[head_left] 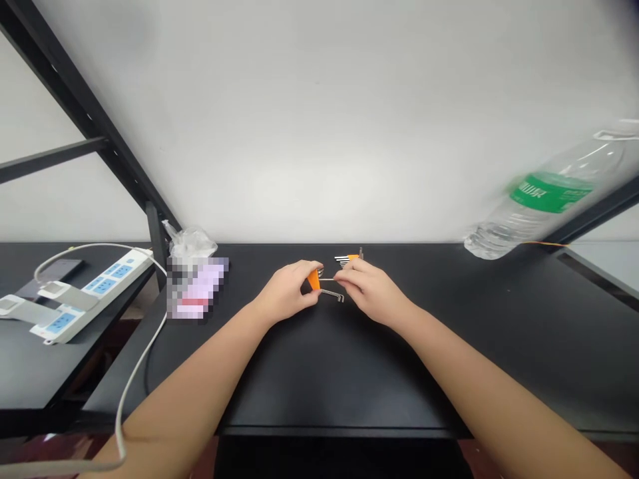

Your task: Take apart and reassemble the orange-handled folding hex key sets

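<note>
- Hands meet, nearly touching, at the middle of the black table (499,319).
- Left hand (287,293) is closed around an orange holder (313,279).
- Right hand (372,289) pinches a hex key (330,279) that juts from the holder.
- Second key set (349,257) lies just behind the right hand.
- Power strip (100,286) lies far left, water bottle (549,193) far right.

I get 1 view, from the head; it faces forward and down across the black table (319,372) from its near edge toward the white wall (319,133), close in.
</note>
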